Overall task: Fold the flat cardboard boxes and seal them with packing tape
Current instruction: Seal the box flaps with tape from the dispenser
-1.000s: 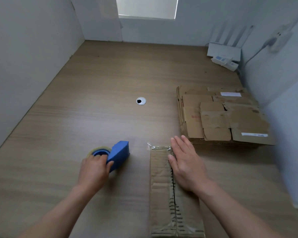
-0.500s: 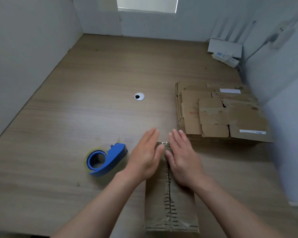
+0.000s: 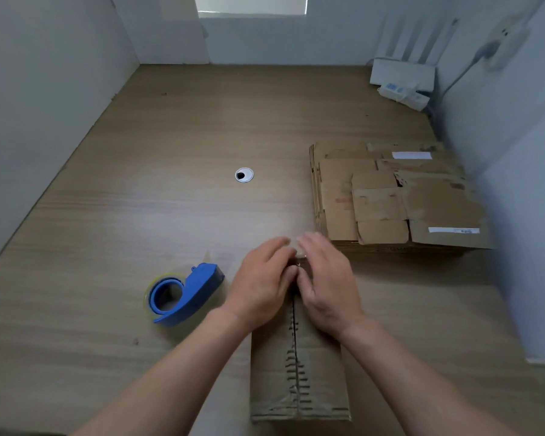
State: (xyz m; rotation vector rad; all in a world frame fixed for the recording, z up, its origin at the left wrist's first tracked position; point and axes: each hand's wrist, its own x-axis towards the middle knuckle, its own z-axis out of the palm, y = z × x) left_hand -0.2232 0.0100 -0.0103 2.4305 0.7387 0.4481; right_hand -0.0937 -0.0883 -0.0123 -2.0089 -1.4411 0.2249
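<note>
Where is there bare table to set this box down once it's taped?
Widest bare patch: the table left of the cable hole, beyond the tape dispenser. Another lies between the hole and the router. Crowded: the right side, where the flat cardboard stack sits close to the box.

Both arms are bare. The left forearm point(image 3: 170, 372) comes in from 7 o'clock and runs toward 1 o'clock. The right forearm point(image 3: 416, 382) comes in from 5 o'clock and runs toward 11 o'clock, so the two wrists converge near the middle. The left grip point(image 3: 261, 284) and the right grip point(image 3: 328, 284) lie side by side, palms down, backs of the hands up. Their fingers are nearly straight, only slightly bent, and held together, pointing to about 12 o'clock. The fingertips are blurred. The left thumb point(image 3: 291, 272) and right thumb point(image 3: 303, 280) lie along the inner edges, just beside each other. Neither grip curls round anything.
</note>
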